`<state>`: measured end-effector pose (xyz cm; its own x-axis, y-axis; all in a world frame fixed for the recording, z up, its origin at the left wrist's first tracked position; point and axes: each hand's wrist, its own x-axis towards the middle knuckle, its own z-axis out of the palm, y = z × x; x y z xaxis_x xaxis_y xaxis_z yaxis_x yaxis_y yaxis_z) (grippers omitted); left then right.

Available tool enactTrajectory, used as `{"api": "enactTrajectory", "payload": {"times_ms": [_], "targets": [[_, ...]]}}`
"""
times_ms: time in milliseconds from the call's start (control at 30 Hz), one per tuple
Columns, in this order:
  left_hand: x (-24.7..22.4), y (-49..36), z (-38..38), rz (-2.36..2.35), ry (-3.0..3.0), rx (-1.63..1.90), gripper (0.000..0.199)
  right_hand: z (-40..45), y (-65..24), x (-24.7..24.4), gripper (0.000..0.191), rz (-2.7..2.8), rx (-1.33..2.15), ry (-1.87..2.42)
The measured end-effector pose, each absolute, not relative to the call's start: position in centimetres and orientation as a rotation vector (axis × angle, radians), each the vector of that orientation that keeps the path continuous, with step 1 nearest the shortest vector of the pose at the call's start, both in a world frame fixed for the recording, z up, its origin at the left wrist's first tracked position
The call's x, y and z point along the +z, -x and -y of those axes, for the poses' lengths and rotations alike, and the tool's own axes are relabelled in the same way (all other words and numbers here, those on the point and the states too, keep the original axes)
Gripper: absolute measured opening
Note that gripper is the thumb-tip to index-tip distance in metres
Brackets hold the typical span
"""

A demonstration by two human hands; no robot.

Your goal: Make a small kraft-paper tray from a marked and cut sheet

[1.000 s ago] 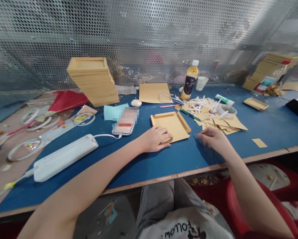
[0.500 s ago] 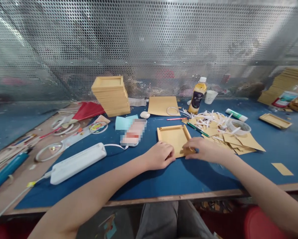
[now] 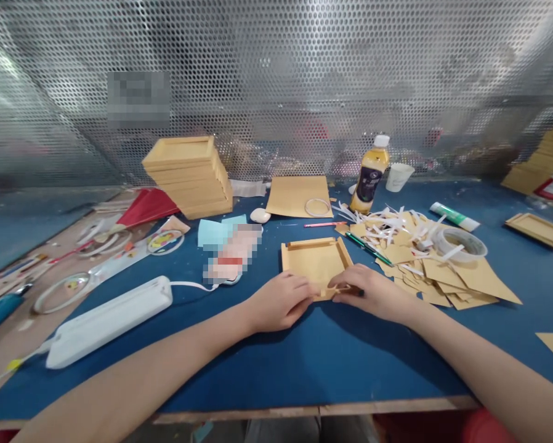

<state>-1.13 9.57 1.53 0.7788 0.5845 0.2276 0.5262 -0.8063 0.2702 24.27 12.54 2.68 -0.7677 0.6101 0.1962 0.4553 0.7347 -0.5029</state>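
A shallow tan cardboard tray (image 3: pixel 316 261) with raised, folded edges lies flat on the blue tabletop in front of me. At its near left corner, my left hand (image 3: pixel 283 300) has its fingers pressed together on the near edge. My right hand (image 3: pixel 366 292) pinches that same near edge at the right corner, thumb below and fingers above. The near edge stands partly folded up between the two hands, and the fingers hide both of its ends.
Behind stand a stack of tan trays (image 3: pixel 188 178), a flat tan sheet (image 3: pixel 299 195), a bottle (image 3: pixel 370 175) and a paper cup (image 3: pixel 399 177). Paper scraps (image 3: pixel 438 277) and a tape roll (image 3: pixel 461 244) lie right; a phone (image 3: pixel 234 252) and white power strip (image 3: pixel 110 321) lie left.
The tray's near edge, flat before, is now partly raised. My left hand has moved onto that edge, and my right hand has closed on it. The view has shifted slightly.
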Motion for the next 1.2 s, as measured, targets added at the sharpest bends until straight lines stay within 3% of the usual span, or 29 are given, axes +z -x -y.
{"api": "enactTrajectory", "payload": {"times_ms": [667, 1200], "targets": [[1.14, 0.98, -9.53, -1.045, -2.926, 0.601, 0.028, -13.37, -23.8, 1.66, 0.017, 2.619, 0.36, 0.72], [1.1, 0.87, -9.38, -1.12, -3.037, 0.614, 0.029, -12.97, -23.4, 1.88, 0.027, 2.693, 0.189, 0.769]]}}
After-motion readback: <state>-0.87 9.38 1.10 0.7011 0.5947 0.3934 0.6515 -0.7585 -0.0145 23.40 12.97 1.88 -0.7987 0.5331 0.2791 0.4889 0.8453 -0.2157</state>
